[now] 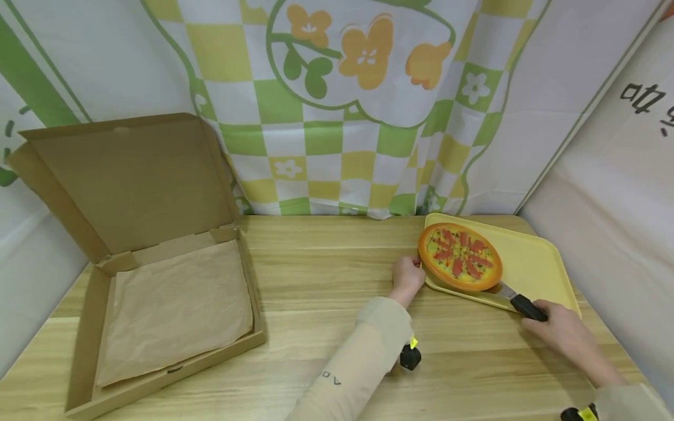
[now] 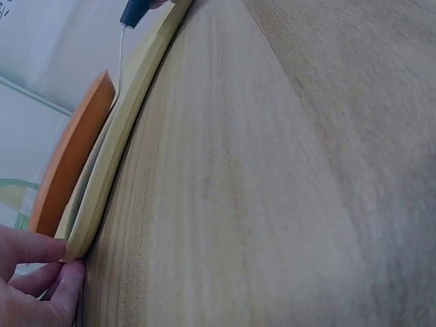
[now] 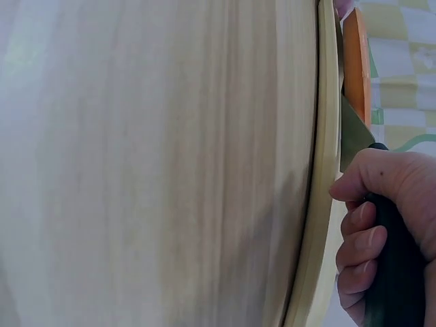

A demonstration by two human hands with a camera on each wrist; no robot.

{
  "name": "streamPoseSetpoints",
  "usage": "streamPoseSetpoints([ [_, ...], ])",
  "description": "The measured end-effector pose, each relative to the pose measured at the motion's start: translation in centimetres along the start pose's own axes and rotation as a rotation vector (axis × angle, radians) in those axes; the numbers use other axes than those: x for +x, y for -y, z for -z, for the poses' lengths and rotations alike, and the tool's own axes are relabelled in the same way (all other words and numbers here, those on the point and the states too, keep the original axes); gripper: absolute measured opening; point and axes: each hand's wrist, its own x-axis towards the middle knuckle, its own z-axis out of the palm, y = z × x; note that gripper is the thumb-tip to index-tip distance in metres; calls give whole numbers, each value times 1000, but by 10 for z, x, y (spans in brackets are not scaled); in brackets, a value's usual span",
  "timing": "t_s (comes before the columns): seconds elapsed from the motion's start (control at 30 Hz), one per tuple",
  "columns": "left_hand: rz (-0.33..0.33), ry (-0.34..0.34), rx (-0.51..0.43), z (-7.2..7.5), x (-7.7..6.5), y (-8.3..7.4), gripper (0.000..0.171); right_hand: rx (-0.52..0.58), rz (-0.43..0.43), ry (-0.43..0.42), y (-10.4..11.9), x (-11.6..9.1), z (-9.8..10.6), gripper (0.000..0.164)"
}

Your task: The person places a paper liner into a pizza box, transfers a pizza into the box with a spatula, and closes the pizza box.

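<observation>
A small round pizza (image 1: 462,257) with an orange crust and red toppings lies at the left part of a yellow tray (image 1: 532,260). My left hand (image 1: 408,280) pinches the tray's near left corner, beside the crust; the left wrist view shows fingers (image 2: 67,286) on both sides of the rim. With my right hand (image 1: 566,332) I grip the black handle of a pizza server (image 1: 528,307). Its metal blade (image 3: 355,133) reaches in under the pizza's near right side, where the pizza hides its tip.
At the left of the wooden table (image 1: 316,275) stands an open cardboard pizza box (image 1: 255,304), lined with brown paper (image 1: 179,310), lid raised at the back. A checked curtain (image 1: 326,140) hangs behind the table, and a white fabric wall (image 1: 611,222) borders the right side.
</observation>
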Motion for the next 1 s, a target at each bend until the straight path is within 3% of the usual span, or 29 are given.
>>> streamPoseSetpoints([
  [0.1,-10,-7,6,-19,14,18,23,1,-9,-6,3,2,2,27],
  [0.17,6,25,-29,-26,21,27,22,1,-12,-11,4,3,3,27],
  [0.2,21,30,-12,-15,13,15,22,1,-11,-14,5,3,4,27],
  [0.27,-21,22,-19,-12,10,14,22,2,-9,-17,6,3,5,26],
  [0.4,-39,51,1,17,-7,-9,19,-7,3,-17,8,4,7,31],
  [0.43,-32,87,-23,20,-6,-8,19,-11,7,-18,8,4,8,32],
  [0.5,34,165,-9,42,-16,-27,16,-19,15,-24,10,4,8,33],
  [0.53,28,182,-5,45,-17,-28,15,-21,21,-26,10,4,9,32],
  [0.57,-19,180,-7,43,-15,-22,15,-26,28,-31,11,4,9,33],
  [0.6,-25,204,4,40,-11,-17,13,-29,37,-34,12,4,9,33],
  [0.73,-145,187,41,-6,24,41,7,-37,65,-43,16,5,10,32],
  [0.8,-120,211,54,-9,29,51,2,-35,74,-40,18,5,10,32],
  [0.83,-138,201,63,-8,30,54,1,-35,76,-37,19,5,11,32],
  [0.93,-51,291,83,39,6,21,8,-26,84,-27,23,5,11,33],
  [1.0,-44,323,108,72,-11,-3,11,-23,88,-21,25,5,12,33],
])
